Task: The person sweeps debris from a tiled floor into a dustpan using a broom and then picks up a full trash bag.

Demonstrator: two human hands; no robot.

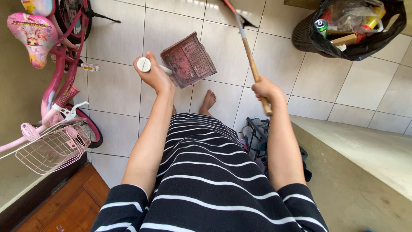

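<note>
Bicycle (56, 86) stands left, bin (343, 30) far right; dustpan (189, 60) (left of the broom (251, 60)) hangs between them.

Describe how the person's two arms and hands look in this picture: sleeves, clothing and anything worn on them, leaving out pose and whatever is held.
Both arms are bare from the upper arm down. Short black sleeves with thin white stripes cover only the tops of the arms, part of a striped garment. The left hand and right hand wear no gloves, and no rings, watch or bracelets are visible.
</note>
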